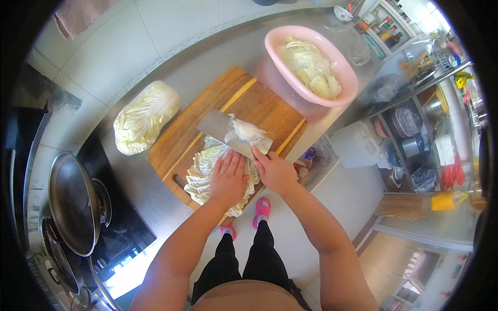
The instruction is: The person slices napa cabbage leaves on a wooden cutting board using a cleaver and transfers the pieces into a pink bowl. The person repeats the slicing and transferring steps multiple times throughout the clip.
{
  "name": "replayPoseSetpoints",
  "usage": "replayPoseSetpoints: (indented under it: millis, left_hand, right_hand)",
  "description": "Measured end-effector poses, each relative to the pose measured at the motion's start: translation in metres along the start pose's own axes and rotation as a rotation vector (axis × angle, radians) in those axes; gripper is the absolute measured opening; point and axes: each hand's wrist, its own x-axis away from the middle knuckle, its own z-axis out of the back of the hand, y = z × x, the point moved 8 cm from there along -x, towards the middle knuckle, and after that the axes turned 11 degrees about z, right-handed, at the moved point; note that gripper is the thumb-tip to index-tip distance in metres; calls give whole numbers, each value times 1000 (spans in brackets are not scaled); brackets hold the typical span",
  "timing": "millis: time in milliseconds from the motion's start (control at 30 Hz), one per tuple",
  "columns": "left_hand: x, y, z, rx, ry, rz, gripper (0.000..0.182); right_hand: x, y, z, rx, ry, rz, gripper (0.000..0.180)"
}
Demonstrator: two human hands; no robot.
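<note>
My right hand (277,171) grips a cleaver (213,125) whose wide blade lies tilted over the wooden cutting board (256,95). Pale cut pieces of napa cabbage (246,130) rest on the blade's upper face. Pressed flat on a pile of napa cabbage leaves (200,177) is my left hand (230,180), its fingertips close to the blade's near edge. The leaves cover the board's near end, beside its handle slot. How far the blade has gone into the leaves is hidden by the cabbage and my fingers.
A whole napa cabbage (147,116) lies left of the board on the steel counter (134,177). Beyond the board's right side stands a pink basin (272,50) holding cut cabbage (311,70). A wok (74,202) sits on the stove at far left. An open bin (317,163) stands below the counter edge.
</note>
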Motion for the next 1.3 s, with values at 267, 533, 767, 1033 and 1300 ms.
replayPoseSetpoints:
  millis: [267, 533, 767, 1033, 1300]
  left_hand:
    - [0, -1, 0, 34, 15, 6, 51]
    - [8, 0, 9, 144, 176, -82, 38]
    - [9, 1, 8, 61, 129, -62, 41]
    - [7, 1, 6, 68, 109, -24, 45]
    - [8, -3, -2, 60, -129, 24, 50]
  right_hand:
    - [27, -3, 13, 33, 21, 22, 43]
    - [96, -10, 37, 3, -123, -40, 44]
    - [85, -9, 30, 11, -148, -59, 45]
    - [45, 5, 17, 27, -87, -86, 44]
    - [91, -22, 30, -3, -149, -51, 48]
